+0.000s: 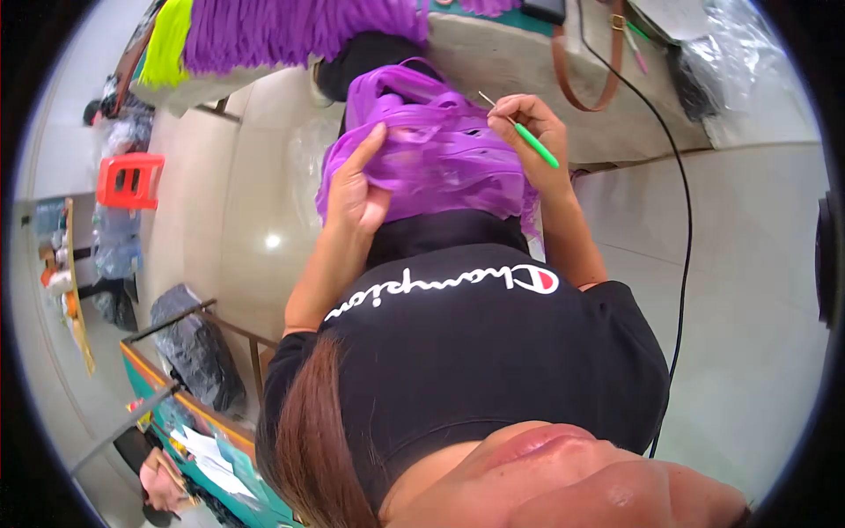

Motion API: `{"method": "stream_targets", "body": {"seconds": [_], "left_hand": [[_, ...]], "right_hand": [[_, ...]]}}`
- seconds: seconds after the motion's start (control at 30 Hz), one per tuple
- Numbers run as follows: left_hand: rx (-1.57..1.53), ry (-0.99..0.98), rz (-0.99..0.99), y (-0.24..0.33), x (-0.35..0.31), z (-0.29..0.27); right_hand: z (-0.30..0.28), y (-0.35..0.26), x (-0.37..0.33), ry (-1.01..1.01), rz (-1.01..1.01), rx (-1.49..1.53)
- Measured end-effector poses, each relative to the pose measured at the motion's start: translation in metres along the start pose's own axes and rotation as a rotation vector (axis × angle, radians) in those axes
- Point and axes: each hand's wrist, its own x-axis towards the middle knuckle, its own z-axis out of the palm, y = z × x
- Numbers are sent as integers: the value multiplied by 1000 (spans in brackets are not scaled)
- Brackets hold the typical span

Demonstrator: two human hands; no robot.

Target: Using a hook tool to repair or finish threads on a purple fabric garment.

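A bunched purple sheer fabric piece (466, 180) with loops and strips lies across my lap. My left hand (359, 194) is closed on its left side, thumb on top and the other fingers hidden under the cloth. Above the right edge of the fabric, my right hand (543, 141) pinches a slim tool with a bright green handle (535, 145). The tool's thin metal shaft points up and left over the cloth; its tip is too small to make out.
Ahead stands a grey-covered table (493, 53) with purple strips (299, 31) and lime-green strips (165, 44) hanging over its edge. A brown strap (561, 75) dangles there, and a black cable (686, 194) runs down my right side. At left are a red stool (130, 180) and black plastic bag (195, 348).
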Motion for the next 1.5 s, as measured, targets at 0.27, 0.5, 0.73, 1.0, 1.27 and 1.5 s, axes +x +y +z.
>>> {"method": "stream_targets", "body": {"seconds": [0.27, 0.5, 0.73, 1.0, 1.27, 1.5], "left_hand": [[105, -109, -21, -6, -12, 9], [221, -126, 133, -12, -22, 15], [263, -156, 220, -16, -22, 14], [306, -158, 275, -20, -18, 6], [224, -153, 161, -11, -19, 11], [130, -115, 130, -15, -14, 13]], "right_hand": [[63, -8, -1, -103, -87, 246], [72, -13, -5, -55, -142, 232], [70, -8, -4, -79, -166, 176], [65, -20, 8, 85, -552, -437], [54, -25, 7, -26, -101, 151], [63, -17, 11, -14, -524, -328]]}}
